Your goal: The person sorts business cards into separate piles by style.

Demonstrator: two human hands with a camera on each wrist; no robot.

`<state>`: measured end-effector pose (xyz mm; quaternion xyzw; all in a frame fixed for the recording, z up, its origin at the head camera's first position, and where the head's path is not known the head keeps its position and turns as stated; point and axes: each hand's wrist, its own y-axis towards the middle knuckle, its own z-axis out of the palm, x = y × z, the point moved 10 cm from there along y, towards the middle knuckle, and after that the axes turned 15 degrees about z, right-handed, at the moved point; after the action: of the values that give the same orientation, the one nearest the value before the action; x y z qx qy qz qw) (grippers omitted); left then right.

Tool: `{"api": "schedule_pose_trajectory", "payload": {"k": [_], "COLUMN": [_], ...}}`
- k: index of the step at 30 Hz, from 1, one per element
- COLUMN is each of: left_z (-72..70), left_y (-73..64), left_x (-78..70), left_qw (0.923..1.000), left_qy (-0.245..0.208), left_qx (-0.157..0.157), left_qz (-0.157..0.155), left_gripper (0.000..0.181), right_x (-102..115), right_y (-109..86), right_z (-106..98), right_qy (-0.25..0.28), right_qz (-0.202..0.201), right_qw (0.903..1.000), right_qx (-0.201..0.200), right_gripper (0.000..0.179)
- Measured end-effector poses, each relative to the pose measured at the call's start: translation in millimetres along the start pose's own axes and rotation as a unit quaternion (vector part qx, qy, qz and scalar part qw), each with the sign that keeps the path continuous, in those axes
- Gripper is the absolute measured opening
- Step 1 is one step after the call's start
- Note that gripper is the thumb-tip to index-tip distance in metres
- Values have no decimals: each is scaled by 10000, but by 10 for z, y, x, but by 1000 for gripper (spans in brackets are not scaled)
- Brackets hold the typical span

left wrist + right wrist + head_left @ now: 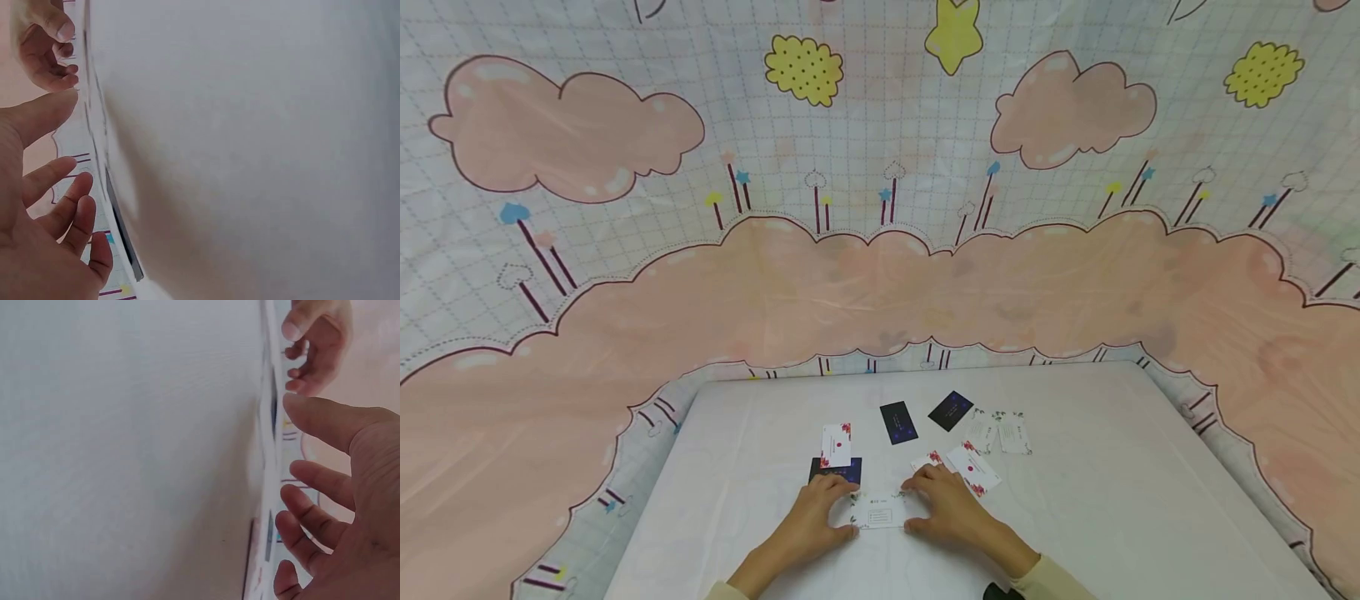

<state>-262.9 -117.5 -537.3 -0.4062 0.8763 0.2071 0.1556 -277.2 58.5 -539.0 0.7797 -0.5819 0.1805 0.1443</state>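
A white card with leafy corners (878, 512) lies flat on the table in the head view, between the two hands. My left hand (815, 515) rests at its left end, thumb and fingers spread apart near the corners. At the right end is my right hand (951, 507), spread the same way. Whether the fingertips touch the card is too small to tell. Just beyond the left fingers lies a dark blue card (835, 470), partly covered by a white card with red flowers (836, 443). Both wrist views show loosely bent fingers (78, 215) with nothing gripped.
Two dark cards, one on the left (898, 422) and one on the right (951, 411), lie farther back. Beyond the right hand are red-flowered white cards (973, 468) and leafy white cards (1015, 435). The white table (1112, 500) meets a patterned cloth (925, 292) behind.
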Motion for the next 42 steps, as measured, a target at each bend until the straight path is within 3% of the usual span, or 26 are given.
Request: {"api": "schedule_pose_trajectory", "payload": {"k": [9, 15, 25, 35, 42], "left_z": [-140, -221, -363, -274, -160], "left_y": [-12, 78, 402, 800, 1056], "left_x": [-90, -184, -426, -561, -643], "left_qw": [9993, 9979, 9928, 9888, 9860], "left_qy": [-110, -385, -639, -1055, -1153], "left_qx": [-355, -516, -979, -1014, -1156], "left_qz": [-40, -89, 247, 302, 337], "left_gripper": [54, 55, 52, 52, 52], "right_x": [-32, -112, -392, -747, -1019], "right_y": [-88, -113, -112, -109, -67], "right_z": [-316, -583, -1007, -1341, -1411], "right_qy": [583, 903, 1209, 1373, 1345], "right_qz": [59, 218, 680, 835, 1069], "right_qw": [9982, 9948, 9868, 9801, 9774], "right_qx": [-136, -422, -831, -1168, -1232], "right_gripper": [47, 46, 43, 45, 47]}}
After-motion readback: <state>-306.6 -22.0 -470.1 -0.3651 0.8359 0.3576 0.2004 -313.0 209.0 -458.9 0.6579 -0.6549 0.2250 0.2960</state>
